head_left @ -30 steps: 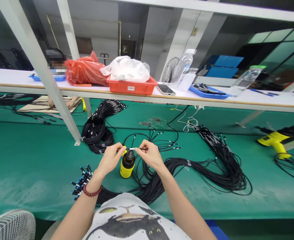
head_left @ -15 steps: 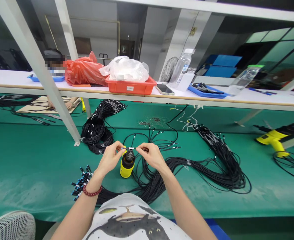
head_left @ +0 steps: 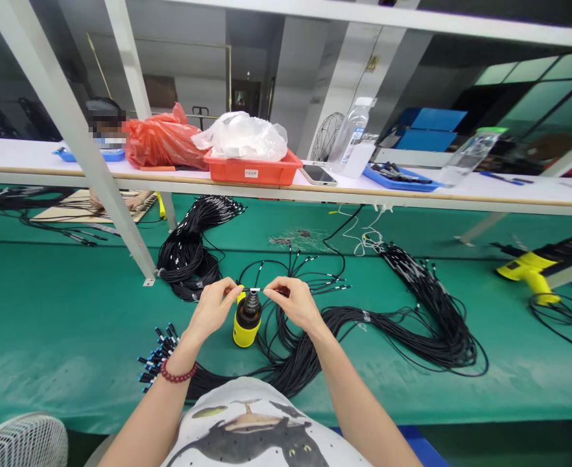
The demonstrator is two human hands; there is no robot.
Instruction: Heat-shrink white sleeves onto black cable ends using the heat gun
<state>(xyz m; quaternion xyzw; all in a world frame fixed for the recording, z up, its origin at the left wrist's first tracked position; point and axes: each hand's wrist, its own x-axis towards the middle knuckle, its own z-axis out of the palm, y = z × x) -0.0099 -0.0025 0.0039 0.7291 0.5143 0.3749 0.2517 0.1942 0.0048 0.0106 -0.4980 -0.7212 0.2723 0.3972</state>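
Note:
Between my two hands a black cable with a white sleeve [head_left: 255, 290] is stretched level. My left hand [head_left: 214, 305] pinches its left end, and my right hand [head_left: 296, 301] pinches it on the right. Just below the sleeve is the dark nozzle of a yellow heat gun [head_left: 246, 332], which stands upright with the nozzle upward. Past my hands, several loose cable ends [head_left: 315, 279] fan out on the green mat. A thick bundle of black cables [head_left: 305, 366] runs in front of me, its blue-and-white tipped ends [head_left: 157, 360] lying at left.
A second cable bundle [head_left: 189, 253] lies by the shelf post [head_left: 125, 224]. Another yellow heat gun [head_left: 529, 267] rests at right. The shelf [head_left: 169, 180] above carries a red tray [head_left: 251, 171], bags, a phone and bottles. Behind it, another person's hands [head_left: 133, 202] work at a board. A white fan [head_left: 21, 441] is at lower left.
My hands stay at almost the same spot above the heat gun, still holding the cable. The view has shifted only slightly.

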